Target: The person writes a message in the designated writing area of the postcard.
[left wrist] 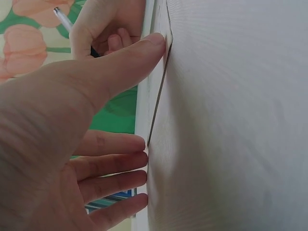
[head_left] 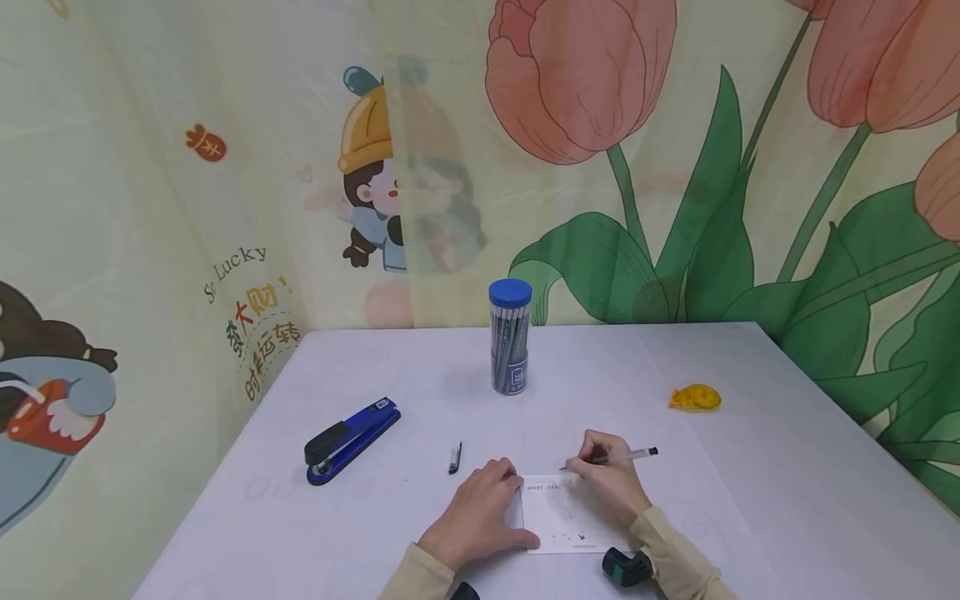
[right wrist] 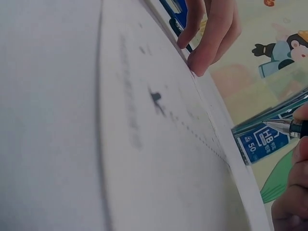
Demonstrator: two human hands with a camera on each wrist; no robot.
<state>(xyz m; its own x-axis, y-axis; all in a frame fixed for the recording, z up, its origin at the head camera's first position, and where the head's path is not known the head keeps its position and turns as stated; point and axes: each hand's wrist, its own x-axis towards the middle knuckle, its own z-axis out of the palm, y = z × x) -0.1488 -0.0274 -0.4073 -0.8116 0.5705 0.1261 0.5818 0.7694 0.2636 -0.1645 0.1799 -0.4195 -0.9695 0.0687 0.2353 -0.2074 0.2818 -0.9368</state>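
A white printed card (head_left: 551, 521) lies on the table, with a small dark figure and a dotted line (right wrist: 197, 137) on it. My left hand (head_left: 480, 512) rests at its left side, thumb on the card's edge. The other fingers of that hand (left wrist: 113, 180) extend fairly straight, tips at the surface. My right hand (head_left: 611, 482) pinches a clear-barrelled pen (head_left: 636, 454) between thumb and fingers, over the card's upper part. The uncapped metal pen tip (right wrist: 276, 125) shows against the background in the right wrist view, near the card's far edge.
A small black-and-clear pen cap (head_left: 455, 458) lies left of the card. Farther left is a blue and black stapler (head_left: 352, 440). A blue-lidded tub of pencils (head_left: 510, 337) stands at the back, and a small yellow object (head_left: 696, 397) lies back right. Printed curtains (head_left: 450, 167) enclose the table.
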